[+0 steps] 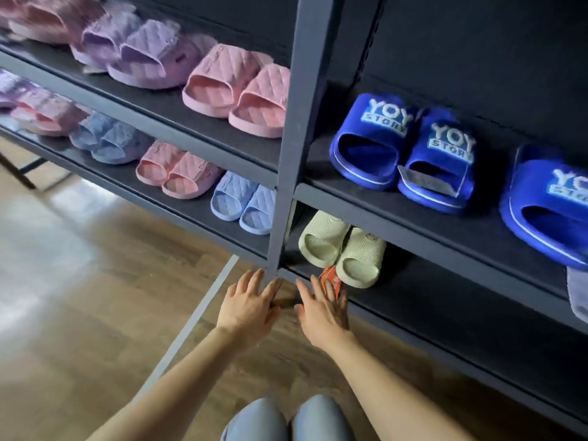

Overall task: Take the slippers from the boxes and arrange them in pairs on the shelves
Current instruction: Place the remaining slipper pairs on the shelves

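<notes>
A pair of pale green slippers (pixel 342 248) stands side by side at the left end of the lower right shelf (pixel 445 300), with a red tag (pixel 331 280) hanging at its front. My left hand (pixel 248 305) and my right hand (pixel 323 308) hover just in front of that shelf's edge, fingers straight and spread, holding nothing. The right fingertips reach the red tag. On the shelf above stands a pair of blue slippers (pixel 404 154), with one more blue slipper (pixel 547 205) to its right. Pink, purple and light blue pairs fill the left shelves.
A dark metal upright post (pixel 292 132) divides the left and right shelf units. Pink slippers (pixel 238 90) and light blue slippers (pixel 245 203) sit next to it. A grey slipper tip (pixel 577 294) shows at the right edge. Wooden floor (pixel 79 281) lies left; my knees (pixel 286 421) are below.
</notes>
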